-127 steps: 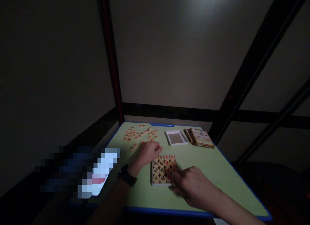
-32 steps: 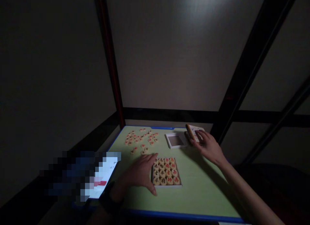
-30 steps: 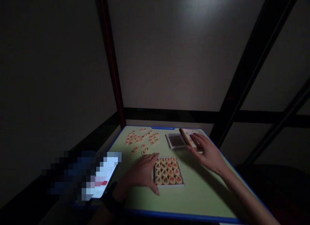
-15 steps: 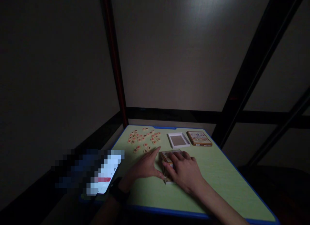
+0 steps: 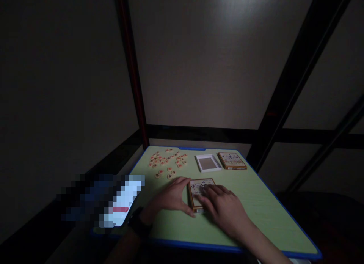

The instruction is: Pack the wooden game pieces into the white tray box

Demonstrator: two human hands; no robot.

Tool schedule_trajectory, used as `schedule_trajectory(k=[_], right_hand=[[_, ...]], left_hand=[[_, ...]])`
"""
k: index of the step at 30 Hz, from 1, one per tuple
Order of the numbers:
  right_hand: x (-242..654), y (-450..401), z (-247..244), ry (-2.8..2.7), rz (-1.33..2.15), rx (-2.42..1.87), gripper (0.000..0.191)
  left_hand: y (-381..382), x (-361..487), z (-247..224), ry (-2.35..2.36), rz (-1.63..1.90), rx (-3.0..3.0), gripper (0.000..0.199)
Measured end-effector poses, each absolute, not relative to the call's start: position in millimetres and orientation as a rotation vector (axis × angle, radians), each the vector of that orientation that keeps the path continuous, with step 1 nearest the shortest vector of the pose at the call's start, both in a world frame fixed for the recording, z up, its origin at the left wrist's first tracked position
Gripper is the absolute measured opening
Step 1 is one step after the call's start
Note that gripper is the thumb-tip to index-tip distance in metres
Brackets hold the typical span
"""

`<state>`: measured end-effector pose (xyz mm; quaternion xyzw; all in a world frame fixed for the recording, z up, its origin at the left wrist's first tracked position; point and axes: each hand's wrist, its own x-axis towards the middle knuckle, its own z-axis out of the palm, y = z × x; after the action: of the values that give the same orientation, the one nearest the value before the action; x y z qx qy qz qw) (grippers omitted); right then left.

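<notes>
A flat box [image 5: 196, 198] with dark brush-style writing on its pale lid and a brown border lies on the table. My left hand [image 5: 173, 195], wearing a dark wristband, is at the box's left side, thumb and fingers spread wide near its two left corners. My right hand [image 5: 226, 207] rests on the lid with its fingers stretched over the right part, hiding some of the writing. Round Chinese chess pieces [image 5: 162, 160] with red and dark characters are scattered beyond my left hand.
A white open tray-like box part [image 5: 208, 170] and a second box [image 5: 232, 161] with similar writing stand toward the back right. A lit phone-like screen [image 5: 125, 203], partly pixelated, is at the left edge of the green table [image 5: 270, 218]. Walls rise behind and on the left.
The box lid has dropped level over the lower part, which showed at the front before. My right hand has flattened on top, and the left thumb has moved toward the near corner.
</notes>
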<state>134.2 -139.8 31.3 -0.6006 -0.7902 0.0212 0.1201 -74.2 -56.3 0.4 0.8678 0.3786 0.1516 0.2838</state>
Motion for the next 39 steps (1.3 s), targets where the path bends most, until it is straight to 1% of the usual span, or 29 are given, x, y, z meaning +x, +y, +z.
schedule_trajectory(k=[4,6,9,11,16,19,22,25,28,30,32,39], right_hand=[[157.7,-134.6,27.2,-2.178,0.214,-1.803,0.042],[167.8,-132.7,23.4,-2.123,0.309,-1.780,0.045],[178.5,-131.8,15.4,-2.081,0.426,-1.721,0.047],[182.7,-132.0,9.2,-2.067,0.449,-1.706,0.046],[185.5,-132.7,-1.2,-2.065,0.402,-1.726,0.044],[183.4,-132.7,0.5,-2.031,0.471,-1.684,0.041],[181.8,-131.7,6.1,-1.955,0.641,-1.617,0.040],[184.2,-129.0,9.9,-1.813,0.912,-1.471,0.042],[189.9,-124.6,8.9,-1.612,1.225,-1.292,0.052],[192.9,-121.5,6.5,-1.487,1.335,-1.265,0.058],[193.9,-118.6,3.8,-1.384,1.362,-1.294,0.060],[199.1,-113.7,-3.7,-1.169,1.386,-1.337,0.056]], left_hand=[[-60.5,-69.6,1.3,1.086,0.411,2.318,0.117],[-61.4,-67.7,4.4,1.064,0.391,2.315,0.113],[-61.6,-66.7,9.6,1.040,0.382,2.301,0.098],[-61.7,-66.7,11.2,1.061,0.386,2.307,0.093],[-64.1,-65.0,8.9,1.056,0.402,2.374,0.094],[-66.0,-63.6,7.7,1.071,0.407,2.408,0.094],[-66.4,-63.5,7.4,1.091,0.389,2.424,0.095],[-65.6,-64.5,6.7,1.079,0.418,2.431,0.093],[-65.0,-65.3,6.7,1.084,0.404,2.429,0.094],[-64.9,-65.5,7.4,1.104,0.379,2.421,0.096],[-65.0,-65.7,8.6,1.113,0.367,2.415,0.096],[-66.7,-59.4,8.9,1.114,0.349,2.472,0.092]])
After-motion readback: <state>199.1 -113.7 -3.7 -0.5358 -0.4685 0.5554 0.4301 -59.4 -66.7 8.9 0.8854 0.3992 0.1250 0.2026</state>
